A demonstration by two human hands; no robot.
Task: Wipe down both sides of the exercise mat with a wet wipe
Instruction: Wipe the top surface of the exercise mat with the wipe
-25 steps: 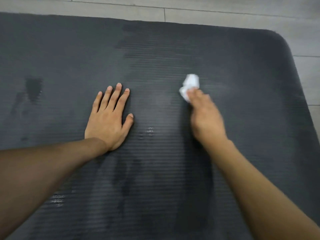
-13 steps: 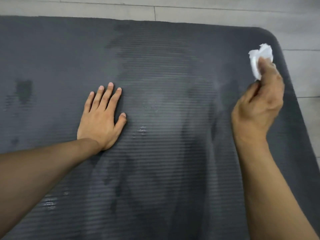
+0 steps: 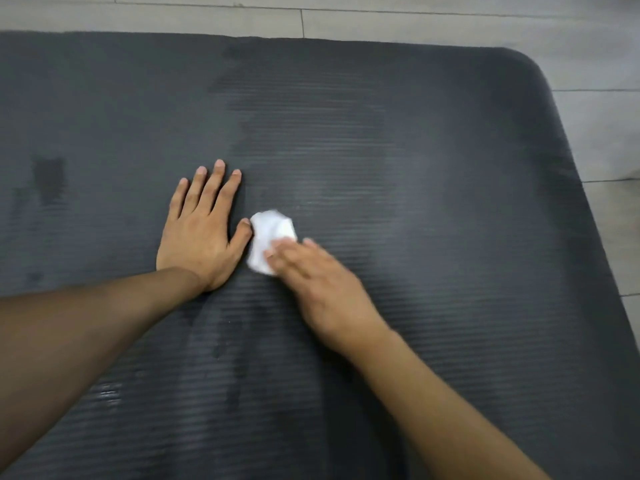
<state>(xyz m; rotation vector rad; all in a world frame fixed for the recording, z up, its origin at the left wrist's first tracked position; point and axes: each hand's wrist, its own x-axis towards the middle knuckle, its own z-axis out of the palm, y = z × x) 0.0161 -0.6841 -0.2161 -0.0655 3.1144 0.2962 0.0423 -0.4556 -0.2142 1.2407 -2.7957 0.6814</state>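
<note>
Grey plank floor (image 3: 450, 26) runs along the top and right of the view, w/ a dark grey ribbed exercise mat (image 3: 433, 150) filling nearly everything else. Mat's far edge lies straight across near the top; its far-right corner is rounded and the right edge slants down toward the lower right. Left and near edges run out of frame, so can't tell where they end.

Left hand (image 3: 199, 233) lies flat, palm down on the mat left of centre, fingers straight and close together, thumb spread out to the right, gripping nothing. Forearm comes in from the lower left.

Right hand (image 3: 318, 282) is just beside it, pressing a crumpled white wet wipe (image 3: 272, 239) onto the mat under its fingertips; fingers look laid flat over the wipe rather than curled round it, but motion blur makes the exact grip hard to read. Wipe sits touching or almost touching the left thumb tip.

Bare mat stretches wide to the right of the right hand up to the rounded corner, and also far left. Darker damp patches show at the far left (image 3: 48, 178) and as streaks between the forearms (image 3: 232, 386); a paler sheen runs through the middle.
</note>
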